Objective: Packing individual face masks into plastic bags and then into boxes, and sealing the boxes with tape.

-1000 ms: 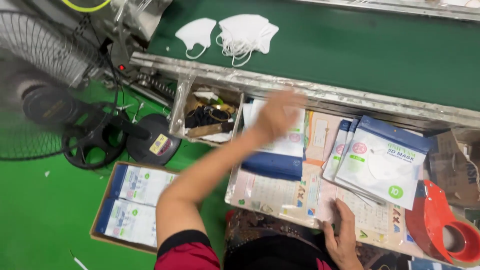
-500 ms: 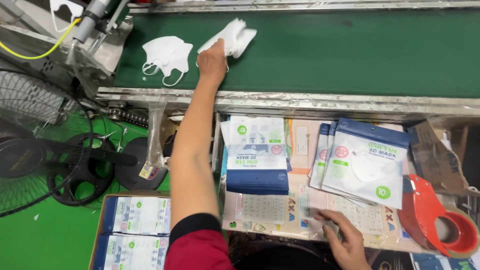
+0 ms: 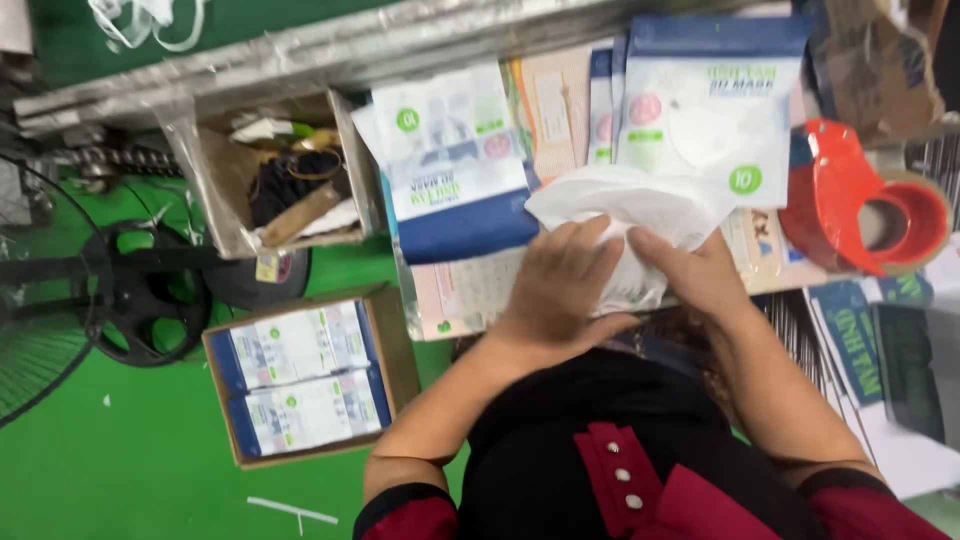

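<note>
both hands point(image 3: 625, 275) grip white masks point(image 3: 640, 205) | bench w/ pouches point(image 3: 455, 160) | green floor point(image 3: 120, 450)

White-and-blue pouches point(image 3: 455, 160) on worktable

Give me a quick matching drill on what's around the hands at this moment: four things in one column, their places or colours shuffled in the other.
Things:
1. white masks
2. tape dispenser
3. cardboard box of pouches
4. fan

Places or colours:
A. red, at the right of the bench
B. on the green floor, open, holding flat blue and white packs
C. black, at the left edge
D. held between the left hand and right hand

Pairs: 1-D, 2-A, 3-B, 4-C
</note>
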